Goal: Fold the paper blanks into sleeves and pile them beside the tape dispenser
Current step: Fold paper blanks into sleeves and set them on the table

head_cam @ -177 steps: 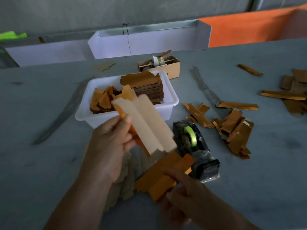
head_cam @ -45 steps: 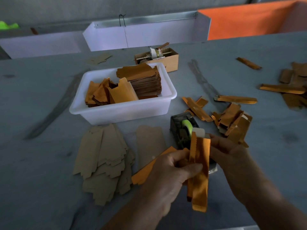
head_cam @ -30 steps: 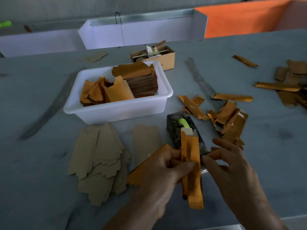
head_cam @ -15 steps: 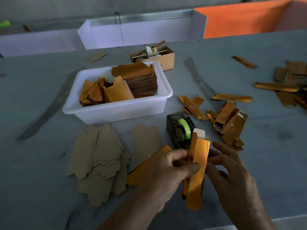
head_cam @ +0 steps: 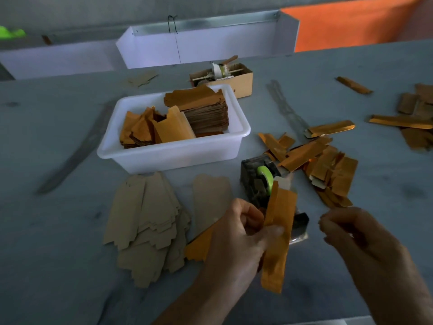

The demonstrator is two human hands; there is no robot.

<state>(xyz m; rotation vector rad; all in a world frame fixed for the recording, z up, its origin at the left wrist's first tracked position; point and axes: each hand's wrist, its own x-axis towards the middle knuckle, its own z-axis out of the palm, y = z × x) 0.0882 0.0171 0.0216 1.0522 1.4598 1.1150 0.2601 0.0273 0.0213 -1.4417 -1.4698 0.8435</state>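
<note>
Orange folded sleeve (head_cam: pixel 277 233) stands upright at lower centre, pinched by left hand (head_cam: pixel 236 235) just in front of tape dispenser (head_cam: pixel 260 181); right hand (head_cam: pixel 358 238) is off it w/ fingertips pinched, on what I can't tell. Pile of sleeves (head_cam: pixel 325 165) already lies right of dispenser, but many blanks remain: flat fan (head_cam: pixel 145 221) lower left, plus stacks in white tub (head_cam: pixel 173 156). Bare bench (head_cam: pixel 386 195) right of pile gives room.
</note>
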